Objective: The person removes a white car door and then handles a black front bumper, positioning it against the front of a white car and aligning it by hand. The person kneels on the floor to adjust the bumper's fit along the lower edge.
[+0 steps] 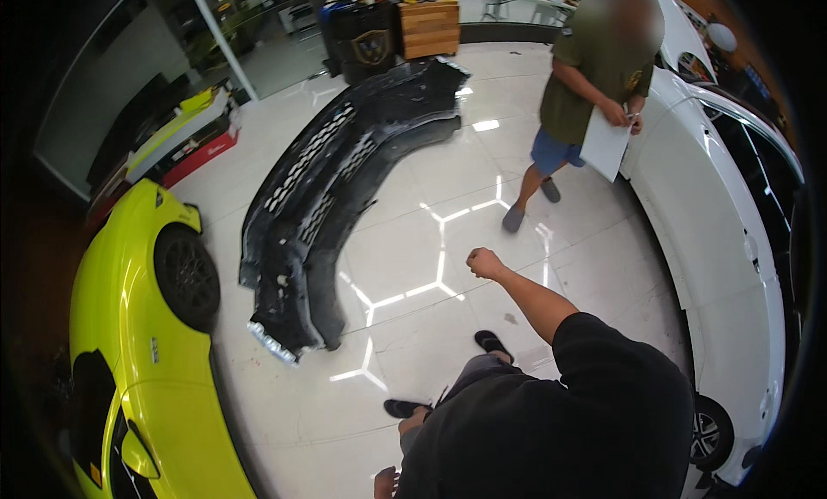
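Note:
My right hand (pixel 484 263) is held out over the white tiled floor, fingers curled closed; whatever it may hold is hidden. My left hand (pixel 384 483) shows only partly at the bottom edge, fingers loosely apart beside my dark clothing. A black bumper piece (pixel 293 215) with mesh grilles lies on the floor ahead and left of my right hand. Beyond that hand, a person (pixel 581 94) in an olive T-shirt and blue shorts holds a white sheet (pixel 606 143) with both hands.
A lime-yellow car (pixel 146 344) flanks me on the left, a white car (pixel 715 266) on the right. At the back stand a wooden cabinet (pixel 428 29), a black drum (pixel 357 46) and red and yellow items (pixel 185 137) by a glass partition (pixel 129 68).

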`<state>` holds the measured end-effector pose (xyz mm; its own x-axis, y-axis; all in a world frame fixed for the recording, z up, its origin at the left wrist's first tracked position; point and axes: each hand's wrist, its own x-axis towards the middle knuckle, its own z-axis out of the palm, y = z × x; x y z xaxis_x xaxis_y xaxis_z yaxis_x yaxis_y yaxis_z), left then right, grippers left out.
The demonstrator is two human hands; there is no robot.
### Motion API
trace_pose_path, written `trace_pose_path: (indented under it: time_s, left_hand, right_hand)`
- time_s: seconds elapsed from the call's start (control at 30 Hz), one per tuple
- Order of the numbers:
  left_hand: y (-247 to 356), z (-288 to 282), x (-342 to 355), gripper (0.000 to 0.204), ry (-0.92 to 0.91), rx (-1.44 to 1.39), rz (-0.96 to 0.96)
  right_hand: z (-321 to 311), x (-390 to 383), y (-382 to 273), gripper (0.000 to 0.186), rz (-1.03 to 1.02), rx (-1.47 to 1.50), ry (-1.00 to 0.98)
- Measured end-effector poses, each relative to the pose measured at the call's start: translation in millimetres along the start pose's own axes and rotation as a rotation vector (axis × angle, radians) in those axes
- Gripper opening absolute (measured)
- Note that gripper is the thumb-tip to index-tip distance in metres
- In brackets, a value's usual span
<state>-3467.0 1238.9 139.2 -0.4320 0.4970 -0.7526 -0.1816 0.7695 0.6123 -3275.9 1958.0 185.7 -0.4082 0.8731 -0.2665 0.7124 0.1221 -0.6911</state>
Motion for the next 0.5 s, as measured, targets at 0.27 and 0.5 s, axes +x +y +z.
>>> trace_pose_path:
  time_s: [0.27, 0.5]
  left_hand:
    - [-2, -195, 74, 0.036, -0.050, 0.030, -0.062]
    - [59, -369, 183, 0.045, -0.021, 0.473, 0.514]
  right_hand:
    - [195, -130, -83, 0.036, 0.384, -0.202, -0.649]
    - [311, -165, -170, 0.031, 0.472, -0.255, -0.619]
